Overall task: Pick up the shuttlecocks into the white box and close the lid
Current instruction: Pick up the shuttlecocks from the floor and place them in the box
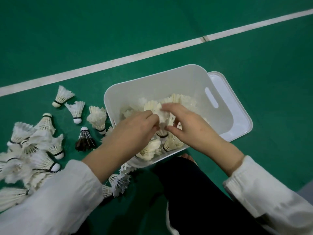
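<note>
Sleeved hands [135, 128] [188, 123], fingers [171, 131] pinching shuttlecock [162, 116].

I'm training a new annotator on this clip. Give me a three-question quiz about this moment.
1. True or false: the lid is closed on the box.
2. Where is the dark shuttlecock? A) in the box B) on the floor left of the box C) on the lid
3. Fill in: both hands, left and right, are over the ____, holding a white shuttlecock between them.

Key: 1 false, the lid lies under the box, jutting out on its right; 2 B; 3 box.
</note>
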